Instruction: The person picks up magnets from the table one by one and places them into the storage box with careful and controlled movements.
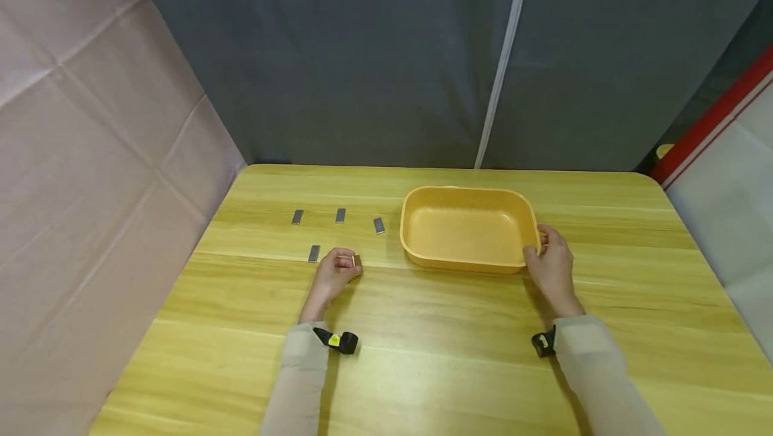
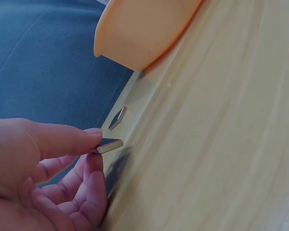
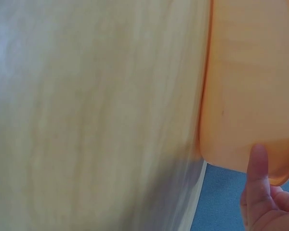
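My left hand [image 1: 333, 275] pinches a small flat rectangular metal piece [image 2: 111, 146] between thumb and fingertips, just above the table. It has a dark face and a shiny edge. Four similar pieces lie on the wood beyond this hand; one metal piece [image 1: 314, 253] is just left of the fingers, another metal piece [image 1: 379, 225] nearer the basin. At its right end my right hand [image 1: 552, 271] grips the yellow-orange plastic basin [image 1: 465, 265]. In the right wrist view, one digit [image 3: 258, 166] lies along the basin's outer wall while the others are partly hidden behind the corner.
Two more grey pieces, a metal piece [image 1: 298, 216] and a metal piece [image 1: 341, 215], lie farther back on the left. The wooden table [image 1: 435, 369] ends at a dark grey curtain [image 1: 362, 74]. Pale cloth [image 1: 90, 188] hangs along the left side.
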`<state>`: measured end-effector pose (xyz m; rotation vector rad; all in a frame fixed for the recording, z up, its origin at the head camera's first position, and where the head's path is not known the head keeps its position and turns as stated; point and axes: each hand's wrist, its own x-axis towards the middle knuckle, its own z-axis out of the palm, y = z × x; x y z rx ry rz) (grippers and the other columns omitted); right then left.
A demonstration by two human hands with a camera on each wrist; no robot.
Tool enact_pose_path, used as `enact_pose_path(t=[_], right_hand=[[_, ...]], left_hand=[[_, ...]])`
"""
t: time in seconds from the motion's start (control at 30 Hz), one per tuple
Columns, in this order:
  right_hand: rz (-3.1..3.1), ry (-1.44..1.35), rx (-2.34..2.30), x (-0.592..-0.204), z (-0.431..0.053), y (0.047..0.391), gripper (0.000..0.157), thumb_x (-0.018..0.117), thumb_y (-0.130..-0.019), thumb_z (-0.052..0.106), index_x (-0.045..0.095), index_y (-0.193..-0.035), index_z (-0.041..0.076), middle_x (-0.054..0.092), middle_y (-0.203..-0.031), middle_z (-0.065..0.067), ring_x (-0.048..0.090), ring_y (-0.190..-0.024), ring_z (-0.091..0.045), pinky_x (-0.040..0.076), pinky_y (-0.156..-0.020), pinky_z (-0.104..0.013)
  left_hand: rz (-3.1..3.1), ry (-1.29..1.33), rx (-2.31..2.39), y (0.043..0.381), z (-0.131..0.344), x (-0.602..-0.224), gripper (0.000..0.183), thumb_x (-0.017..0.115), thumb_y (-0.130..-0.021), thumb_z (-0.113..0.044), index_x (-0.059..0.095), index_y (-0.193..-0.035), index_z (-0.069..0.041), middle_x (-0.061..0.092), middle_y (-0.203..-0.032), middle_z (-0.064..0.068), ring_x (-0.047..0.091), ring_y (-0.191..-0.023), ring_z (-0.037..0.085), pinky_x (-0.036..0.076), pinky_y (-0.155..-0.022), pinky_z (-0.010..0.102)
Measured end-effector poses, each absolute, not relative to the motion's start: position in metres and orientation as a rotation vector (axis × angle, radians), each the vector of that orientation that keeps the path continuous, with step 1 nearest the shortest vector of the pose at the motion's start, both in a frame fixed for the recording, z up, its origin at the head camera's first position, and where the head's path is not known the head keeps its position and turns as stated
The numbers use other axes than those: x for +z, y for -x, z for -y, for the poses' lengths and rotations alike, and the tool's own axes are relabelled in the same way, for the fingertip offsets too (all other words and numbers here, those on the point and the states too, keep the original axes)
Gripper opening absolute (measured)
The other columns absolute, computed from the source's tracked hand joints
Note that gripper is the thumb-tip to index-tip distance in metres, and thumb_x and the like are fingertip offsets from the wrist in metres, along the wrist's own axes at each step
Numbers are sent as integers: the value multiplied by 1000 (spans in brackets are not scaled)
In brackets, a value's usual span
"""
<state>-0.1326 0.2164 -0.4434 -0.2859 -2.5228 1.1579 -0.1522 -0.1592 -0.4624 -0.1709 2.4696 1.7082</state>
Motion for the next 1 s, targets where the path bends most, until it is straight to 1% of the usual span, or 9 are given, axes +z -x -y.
enact_pose_path(t=[0.3, 0.53, 0.8, 0.9, 1.0], right_hand=[[2534, 302, 1158, -443, -216, 133, 43, 48, -77, -2, 44, -119, -12, 50, -93, -24, 49, -79, -31, 39, -64, -35], [2530, 299, 1156, -443, -216, 133, 42, 48, -78, -2, 44, -119, -12, 50, -93, -24, 49, -79, -31, 38, -64, -36], [2517, 288, 1140, -443, -216, 133, 42, 49, -77, -3, 45, -118, -12, 50, -92, -24, 49, -78, -32, 38, -63, -36], [2517, 291, 1136, -443, -216, 133, 42, 48, -77, -3, 45, -117, -13, 51, -91, -24, 49, -77, -32, 38, -63, -36], [2511, 283, 1129, -444, -215, 134, 41, 49, -76, -3, 46, -116, -13, 51, -90, -24, 49, -77, -32, 38, -63, -36]], left_hand=[[-2464, 144, 1715, 151, 156, -463, 30, 67, -75, 0, 55, -103, -2, 56, -81, 8, 53, -68, 16, 43, -57, 25], [-2466, 126, 1737, 151, 152, -460, 25, 62, -78, 1, 56, -102, -2, 57, -80, 9, 53, -68, 18, 43, -55, 26], [-2479, 60, 1754, 151, 148, -449, 22, 59, -80, 3, 57, -101, -1, 55, -82, 10, 54, -69, 19, 43, -56, 25], [-2474, 20, 1759, 149, 145, -440, 22, 57, -80, 4, 56, -102, 2, 56, -83, 14, 55, -70, 21, 44, -57, 26], [-2480, 0, 1750, 149, 144, -438, 22, 57, -81, 4, 55, -103, 2, 56, -84, 14, 55, -72, 21, 46, -59, 27]])
